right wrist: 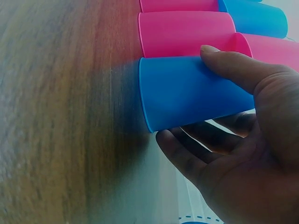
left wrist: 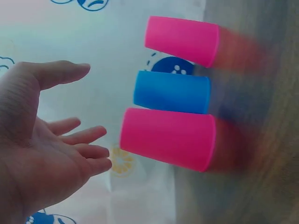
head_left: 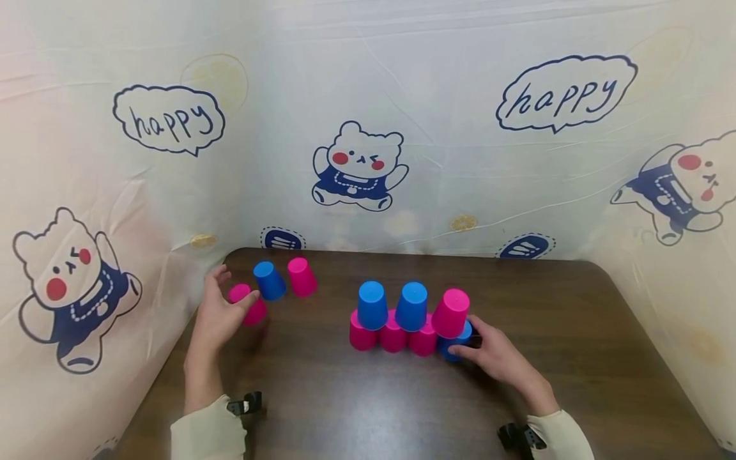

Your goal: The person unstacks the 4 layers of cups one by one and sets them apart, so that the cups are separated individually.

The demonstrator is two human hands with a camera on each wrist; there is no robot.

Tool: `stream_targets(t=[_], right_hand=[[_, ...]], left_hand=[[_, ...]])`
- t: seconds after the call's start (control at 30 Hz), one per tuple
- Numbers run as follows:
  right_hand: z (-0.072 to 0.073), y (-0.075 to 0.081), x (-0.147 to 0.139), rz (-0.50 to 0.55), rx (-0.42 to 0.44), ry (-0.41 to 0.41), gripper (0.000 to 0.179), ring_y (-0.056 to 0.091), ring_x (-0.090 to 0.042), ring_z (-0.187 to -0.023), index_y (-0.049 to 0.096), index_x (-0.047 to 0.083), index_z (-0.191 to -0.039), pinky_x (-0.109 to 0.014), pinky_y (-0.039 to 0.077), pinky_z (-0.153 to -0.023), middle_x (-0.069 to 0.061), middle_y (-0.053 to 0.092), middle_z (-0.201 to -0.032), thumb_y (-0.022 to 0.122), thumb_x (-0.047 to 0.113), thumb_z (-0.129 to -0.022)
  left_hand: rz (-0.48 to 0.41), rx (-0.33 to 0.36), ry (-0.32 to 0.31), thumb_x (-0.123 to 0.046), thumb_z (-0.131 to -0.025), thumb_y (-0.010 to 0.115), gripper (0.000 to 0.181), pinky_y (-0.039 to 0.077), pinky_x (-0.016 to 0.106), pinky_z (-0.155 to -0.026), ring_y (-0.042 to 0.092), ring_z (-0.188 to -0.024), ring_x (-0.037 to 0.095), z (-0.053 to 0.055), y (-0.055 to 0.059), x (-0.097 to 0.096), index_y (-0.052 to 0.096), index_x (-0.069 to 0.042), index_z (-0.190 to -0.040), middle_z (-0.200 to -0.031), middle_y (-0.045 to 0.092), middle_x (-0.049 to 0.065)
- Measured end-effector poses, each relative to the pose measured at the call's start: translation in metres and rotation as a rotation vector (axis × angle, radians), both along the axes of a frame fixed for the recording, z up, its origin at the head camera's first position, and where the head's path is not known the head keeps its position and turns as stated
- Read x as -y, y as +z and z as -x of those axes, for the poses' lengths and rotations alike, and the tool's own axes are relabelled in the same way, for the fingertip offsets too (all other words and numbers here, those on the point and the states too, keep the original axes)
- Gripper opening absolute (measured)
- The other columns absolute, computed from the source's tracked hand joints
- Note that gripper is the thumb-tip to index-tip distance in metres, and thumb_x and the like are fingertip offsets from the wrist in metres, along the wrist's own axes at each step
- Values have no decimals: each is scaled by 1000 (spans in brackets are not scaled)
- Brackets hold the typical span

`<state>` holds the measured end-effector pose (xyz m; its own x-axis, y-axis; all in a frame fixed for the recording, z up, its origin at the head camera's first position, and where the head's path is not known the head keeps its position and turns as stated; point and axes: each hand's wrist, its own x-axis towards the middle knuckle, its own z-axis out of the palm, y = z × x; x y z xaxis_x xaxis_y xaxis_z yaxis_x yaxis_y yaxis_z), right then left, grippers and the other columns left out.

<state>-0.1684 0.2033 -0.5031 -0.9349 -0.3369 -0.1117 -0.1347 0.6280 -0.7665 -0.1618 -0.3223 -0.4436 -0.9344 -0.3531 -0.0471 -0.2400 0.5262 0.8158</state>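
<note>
My right hand [head_left: 500,354] holds an upside-down blue cup [head_left: 451,348] at the right end of a bottom row, thumb on its near side, fingers around the far side [right wrist: 187,93]. Three pink cups, among them the end one [head_left: 363,335], make up the rest of that row. Above them stand two blue cups, one at the left [head_left: 372,305] and one in the middle [head_left: 411,306], plus a pink cup [head_left: 451,313] at the right. My left hand [head_left: 215,313], fingers spread, is beside a separate pink cup [head_left: 253,312]; the left wrist view shows a gap between them.
Behind the left pink cup stand a loose blue cup [head_left: 270,281] and another pink cup [head_left: 302,276], both upside down. Everything sits on a dark wooden table [head_left: 322,396]. A printed curtain [head_left: 448,172] surrounds its back and sides.
</note>
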Motion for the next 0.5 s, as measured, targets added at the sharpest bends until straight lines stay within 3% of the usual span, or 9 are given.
stream_targets(t=[0.17,0.37,0.5], right_hand=[[0,-2,1,-4,12,-13,66,64,-32,-124,53,12,-147,-58,53,-107,-10,67,-137,82,38,-93],[1,-2,1,-12,6,-12,67,64,-33,-123,54,11,-146,-59,54,-106,-10,67,-136,82,39,-92],[1,-1,0,-12,12,-14,67,63,-32,-124,53,12,-147,-59,54,-106,-10,67,-137,81,39,-93]], left_hand=[[111,-45,-98,-27,-98,75,102,35,80,-110,21,-156,55,-5,12,-5,4,-18,-171,-175,15,23],[209,-107,-186,-25,-97,75,95,14,87,-112,0,-160,53,-11,23,-23,15,-20,-170,-174,11,25],[236,-145,-251,-23,-97,75,89,6,82,-118,-3,-159,54,-13,25,-39,23,-17,-169,-174,11,27]])
